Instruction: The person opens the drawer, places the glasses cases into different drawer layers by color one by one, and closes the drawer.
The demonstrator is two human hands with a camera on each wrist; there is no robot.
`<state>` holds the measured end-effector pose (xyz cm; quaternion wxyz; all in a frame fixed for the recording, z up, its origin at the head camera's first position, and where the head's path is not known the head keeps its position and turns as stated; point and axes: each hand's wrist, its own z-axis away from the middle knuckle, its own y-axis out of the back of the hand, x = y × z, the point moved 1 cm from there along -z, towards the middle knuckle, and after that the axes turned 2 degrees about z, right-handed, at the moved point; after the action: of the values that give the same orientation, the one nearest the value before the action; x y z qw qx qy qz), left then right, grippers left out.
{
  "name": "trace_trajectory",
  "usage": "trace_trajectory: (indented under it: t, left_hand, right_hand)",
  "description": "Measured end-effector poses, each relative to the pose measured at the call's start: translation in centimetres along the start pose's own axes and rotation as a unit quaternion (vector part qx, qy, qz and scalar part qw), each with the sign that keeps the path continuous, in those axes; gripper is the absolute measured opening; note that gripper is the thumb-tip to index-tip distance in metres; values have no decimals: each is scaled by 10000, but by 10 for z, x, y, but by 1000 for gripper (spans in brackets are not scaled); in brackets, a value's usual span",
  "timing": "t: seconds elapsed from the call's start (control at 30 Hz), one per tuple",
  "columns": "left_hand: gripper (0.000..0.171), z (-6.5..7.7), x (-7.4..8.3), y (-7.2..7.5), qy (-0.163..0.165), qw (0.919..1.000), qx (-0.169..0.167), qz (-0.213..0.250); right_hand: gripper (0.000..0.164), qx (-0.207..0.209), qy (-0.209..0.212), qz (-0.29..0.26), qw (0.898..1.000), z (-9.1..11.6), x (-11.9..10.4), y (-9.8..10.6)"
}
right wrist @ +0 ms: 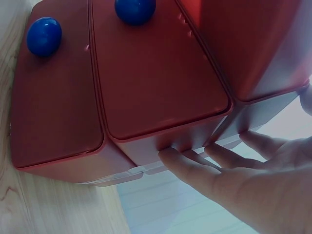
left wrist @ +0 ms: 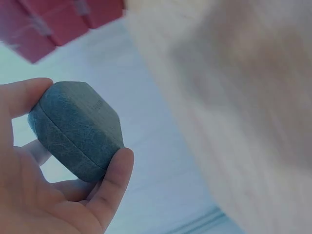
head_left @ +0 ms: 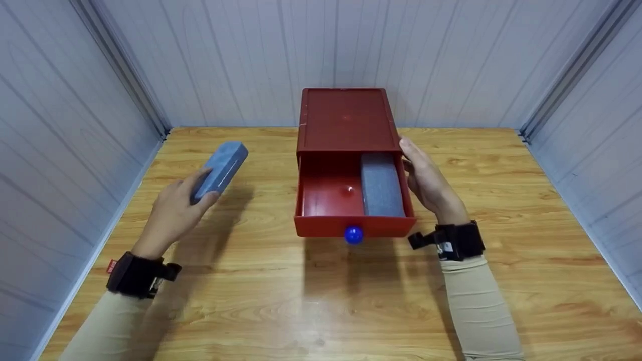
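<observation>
Over the left part of the table, my left hand (head_left: 173, 213) holds a blue-grey glasses case (head_left: 223, 168) by its near end, thumb on one side and fingers on the other. In the left wrist view, this case (left wrist: 78, 129) looks closed, with a seam round its end. A red drawer cabinet (head_left: 346, 118) stands in the middle, its top drawer (head_left: 321, 226) pulled out. Inside, along the right wall, lies a second grey-blue glasses case (head_left: 382, 188). My right hand (head_left: 431, 188) touches the cabinet's right side with extended fingers (right wrist: 187, 168).
A blue ball knob (head_left: 354, 234) sits on the pulled-out drawer's front. Below it, two lower drawers (right wrist: 156, 78) with blue knobs are shut. The wood-grain table (head_left: 261, 301) is bounded by pale panel walls (head_left: 241, 55) at the back and both sides.
</observation>
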<state>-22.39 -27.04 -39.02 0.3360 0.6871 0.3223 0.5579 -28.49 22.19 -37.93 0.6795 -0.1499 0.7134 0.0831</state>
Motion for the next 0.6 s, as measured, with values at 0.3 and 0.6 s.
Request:
trace_trajectory:
  t: [0.3,0.6]
  left_hand:
    - [61,34,62,17,-534,9974,368,320]
    - [56,55,109,27,-1287,9893,421,551]
  right_hand:
    - [68,-99,94,30,9999,0,-1,1]
    - [70,-45,46,-16,10000,-1,-1,0]
